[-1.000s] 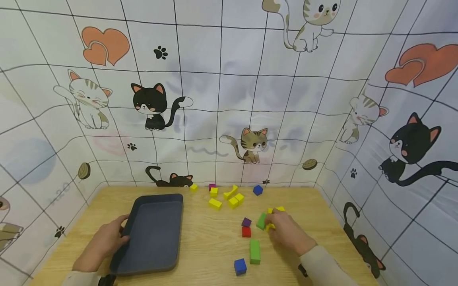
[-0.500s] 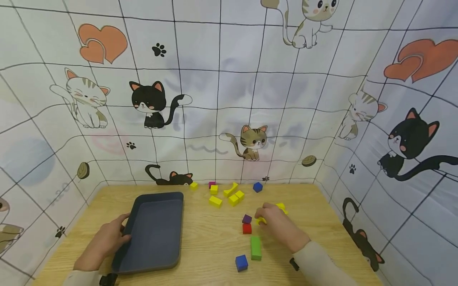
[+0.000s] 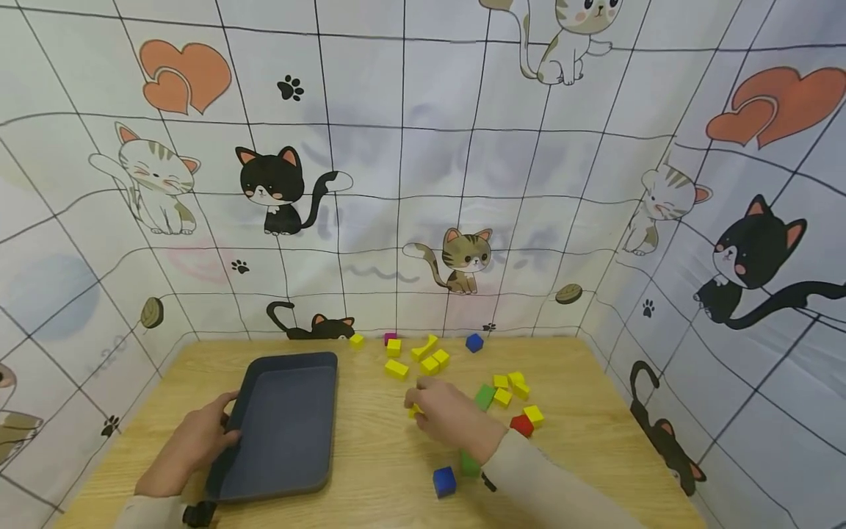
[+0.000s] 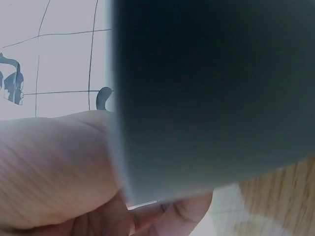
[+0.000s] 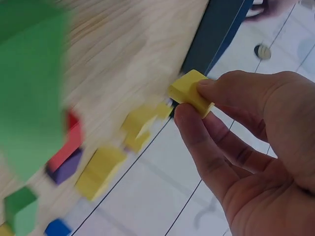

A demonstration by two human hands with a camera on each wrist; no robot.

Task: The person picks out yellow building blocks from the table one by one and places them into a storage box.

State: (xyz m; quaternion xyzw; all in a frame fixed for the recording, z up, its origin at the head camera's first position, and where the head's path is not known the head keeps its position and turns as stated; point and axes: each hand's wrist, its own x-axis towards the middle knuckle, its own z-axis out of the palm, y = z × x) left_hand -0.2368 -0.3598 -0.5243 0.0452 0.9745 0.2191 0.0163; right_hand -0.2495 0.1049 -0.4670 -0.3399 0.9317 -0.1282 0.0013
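One yellow block (image 5: pixel 191 93) is being carried toward the tray (image 3: pixel 284 426).
The right hand (image 3: pixel 449 415) pinches it above the table (image 3: pixel 383 455); the left hand (image 3: pixel 192 448) grips the tray's edge. Releasing over the tray seems next.

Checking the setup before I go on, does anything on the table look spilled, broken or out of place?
Nothing stands out. Blocks lie scattered loose on the table, none visibly damaged. The left hand holds the tray edge; the right hand pinches a yellow block.
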